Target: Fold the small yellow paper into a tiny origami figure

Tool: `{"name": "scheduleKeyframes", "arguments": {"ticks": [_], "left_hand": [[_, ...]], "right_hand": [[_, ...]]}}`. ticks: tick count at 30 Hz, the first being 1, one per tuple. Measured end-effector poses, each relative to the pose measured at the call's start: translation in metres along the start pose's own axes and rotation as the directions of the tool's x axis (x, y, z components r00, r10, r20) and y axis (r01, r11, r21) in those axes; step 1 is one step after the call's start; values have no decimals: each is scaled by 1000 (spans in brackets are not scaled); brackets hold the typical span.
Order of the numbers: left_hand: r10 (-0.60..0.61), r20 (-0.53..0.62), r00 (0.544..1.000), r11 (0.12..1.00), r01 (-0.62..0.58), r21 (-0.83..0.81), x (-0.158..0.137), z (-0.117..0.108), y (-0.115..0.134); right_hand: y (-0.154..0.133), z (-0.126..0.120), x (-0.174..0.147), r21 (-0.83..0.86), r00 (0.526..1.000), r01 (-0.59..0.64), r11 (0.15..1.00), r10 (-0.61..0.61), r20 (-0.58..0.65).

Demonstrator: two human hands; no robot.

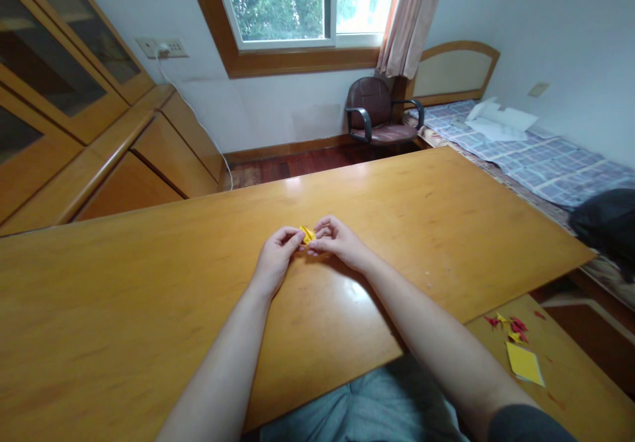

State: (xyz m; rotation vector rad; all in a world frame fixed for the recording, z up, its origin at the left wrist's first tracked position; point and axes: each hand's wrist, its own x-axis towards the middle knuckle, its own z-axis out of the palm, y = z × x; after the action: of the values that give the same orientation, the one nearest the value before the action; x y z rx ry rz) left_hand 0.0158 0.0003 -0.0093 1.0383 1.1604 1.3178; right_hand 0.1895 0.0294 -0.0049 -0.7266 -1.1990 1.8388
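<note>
A small piece of folded yellow paper [307, 234] is held just above the wooden table [149, 309], between my two hands. My left hand [278, 253] pinches its left side, thumb on top and fingers beneath. On the other side, my right hand [338, 240] has its thumb and fingertips at the paper's right edge, with the fingers curled. The paper shows creases and pointed folds; its exact shape is too small to make out. Parts of it are hidden behind the fingertips.
At the lower right, a lower wooden surface [585, 362] bears several small red and yellow folded papers [516, 326] and a stack of square yellow paper [526, 364]. Beyond the table stand an office chair [374, 108] and a bed [550, 157]. A wooden cabinet [114, 157] lines the left.
</note>
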Motion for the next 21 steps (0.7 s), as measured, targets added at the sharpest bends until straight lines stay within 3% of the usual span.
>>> {"name": "scheduleKeyframes", "arguments": {"ticks": [4, 13, 21], "left_hand": [[-1, -3, 1000, 1000, 1, -25, -2, 1, 1], [-15, 12, 1000, 999, 16, -50, -1, -4, -5], [145, 37, 989, 975, -149, 167, 0, -6, -2]], "right_hand": [[2, -2, 3, -41, 998, 23, 999, -25, -52], [2, -6, 2, -270, 998, 61, 961, -66, -8], [3, -9, 0, -577, 975, 215, 788, -206, 82]]}}
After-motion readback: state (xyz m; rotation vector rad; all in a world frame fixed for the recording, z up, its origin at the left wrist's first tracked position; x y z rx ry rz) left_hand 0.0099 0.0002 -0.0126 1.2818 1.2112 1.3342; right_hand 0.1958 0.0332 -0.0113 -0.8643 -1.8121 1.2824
